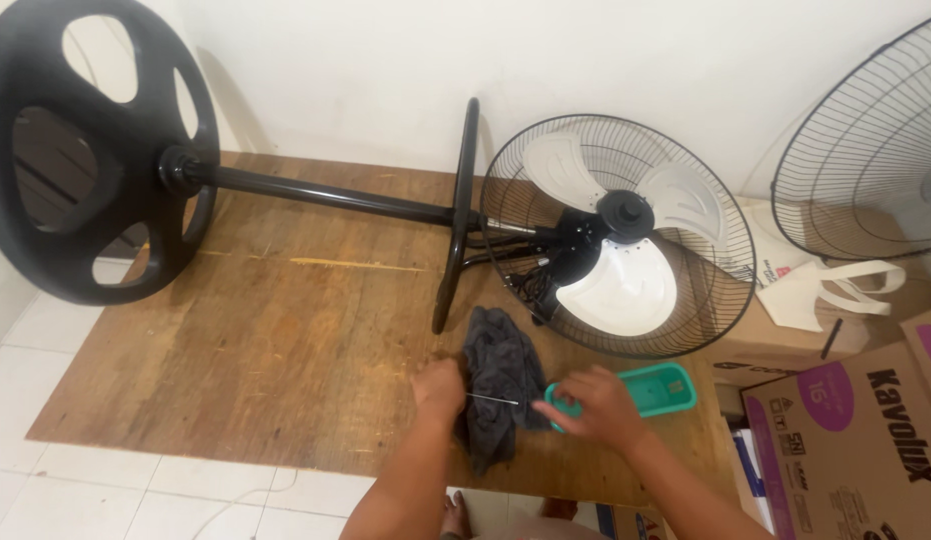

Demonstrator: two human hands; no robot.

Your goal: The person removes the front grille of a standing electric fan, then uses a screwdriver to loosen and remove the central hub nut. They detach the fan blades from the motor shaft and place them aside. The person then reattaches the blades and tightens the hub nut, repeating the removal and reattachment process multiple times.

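Worn plywood board (pixel 285 330) carries our hands: left hand (pixel 438 388) pinches a thin metal pin (pixel 491 400) over the dark grey cloth (pixel 500 385). Right hand's (pixel 600 405) fingers curl on the teal plastic tray (pixel 657 388). We judge the pin could slip into the cloth's folds.

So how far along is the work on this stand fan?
Done: the front grille is off, leaning on the wall, and the white blades are bare. In hand: the left hand holds a thin metal rod over the grey rag; the right hand rests at the teal tray. Left: blades and rear grille remain mounted.
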